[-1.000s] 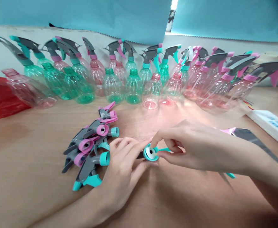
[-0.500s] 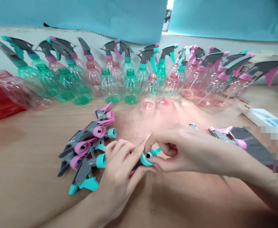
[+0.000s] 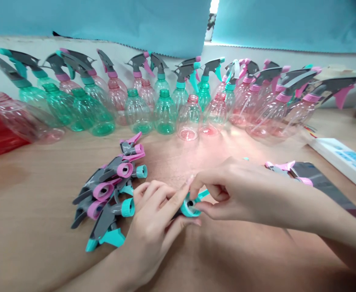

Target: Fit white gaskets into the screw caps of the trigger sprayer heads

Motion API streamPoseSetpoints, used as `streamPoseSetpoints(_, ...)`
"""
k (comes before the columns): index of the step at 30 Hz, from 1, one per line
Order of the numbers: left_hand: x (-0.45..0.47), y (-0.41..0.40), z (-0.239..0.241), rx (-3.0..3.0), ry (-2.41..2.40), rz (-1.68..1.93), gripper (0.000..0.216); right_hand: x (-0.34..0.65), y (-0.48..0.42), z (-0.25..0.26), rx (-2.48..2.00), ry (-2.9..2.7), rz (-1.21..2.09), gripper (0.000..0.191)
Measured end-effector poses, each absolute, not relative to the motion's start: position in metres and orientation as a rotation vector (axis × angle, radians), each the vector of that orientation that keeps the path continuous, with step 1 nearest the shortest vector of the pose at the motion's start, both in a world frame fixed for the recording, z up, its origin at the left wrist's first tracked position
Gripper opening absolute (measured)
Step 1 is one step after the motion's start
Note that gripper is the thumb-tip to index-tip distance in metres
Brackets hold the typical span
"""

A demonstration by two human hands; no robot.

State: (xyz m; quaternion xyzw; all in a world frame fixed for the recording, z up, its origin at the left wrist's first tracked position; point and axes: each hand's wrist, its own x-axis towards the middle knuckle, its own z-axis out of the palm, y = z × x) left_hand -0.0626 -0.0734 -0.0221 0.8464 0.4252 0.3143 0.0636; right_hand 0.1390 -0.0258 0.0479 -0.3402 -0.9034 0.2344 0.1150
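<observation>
My left hand (image 3: pixel 153 219) is wrapped round a grey trigger spray head with a teal collar (image 3: pixel 190 213). The collar's open end faces up towards me, showing a dark hole and something pale inside. At the collar's mouth, the thumb and forefinger of my right hand (image 3: pixel 223 192) are pinched in. Any small piece between those fingertips is too hidden to make out. Most of the spray head's body is covered by my left fingers. Just left of that hand lies a pile of loose trigger spray heads (image 3: pixel 109 190), grey with pink or teal collars.
Open-necked bottles (image 3: pixel 166 113), green and pink, stand across the back, with bottles bearing spray heads behind and beside them. At right lie a pink-and-grey spray head (image 3: pixel 304 181), a dark flat object (image 3: pixel 314 176) and a white panel (image 3: pixel 342 156). A red bag (image 3: pixel 1 134) sits far left.
The view has shifted slightly. Both hands stay at the teal collar, with the right thumb and forefinger moving a little at its opening.
</observation>
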Motion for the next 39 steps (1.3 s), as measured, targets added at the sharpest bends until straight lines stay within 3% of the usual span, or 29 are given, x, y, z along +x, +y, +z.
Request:
streamPoseSetpoints(13, -0.066, -0.071, -0.019, 2.565, 1.171, 0.883, 0.051, 0.144, -0.023, 0.051, -0.972, -2.707, 0.729, 0.020)
streamPoseSetpoints(17, -0.066, -0.072, -0.017, 2.519, 1.175, 0.891, 0.039, 0.145, -0.025, 0.052, -0.939, -2.742, 0.562, 0.007)
streamPoseSetpoints(23, -0.066, -0.065, -0.008, 2.376, 1.087, 0.864, 0.014, 0.147, -0.022, 0.061, -0.765, -2.857, 0.491, 0.019)
streamPoseSetpoints(28, -0.064, -0.059, -0.002, 2.120, 1.024, 0.734, 0.022, 0.148, -0.021, 0.061, -0.625, -2.891, 0.382, 0.026)
streamPoseSetpoints(33, -0.062, -0.055, 0.001, 1.923, 1.028, 0.711, 0.010, 0.145, -0.017, 0.055, -0.709, -2.765, 0.479, 0.023)
streamPoseSetpoints(39, -0.063, -0.053, 0.003, 1.863, 1.023, 0.734, 0.028, 0.149, -0.020, 0.064, -0.745, -2.840, 0.443, 0.026)
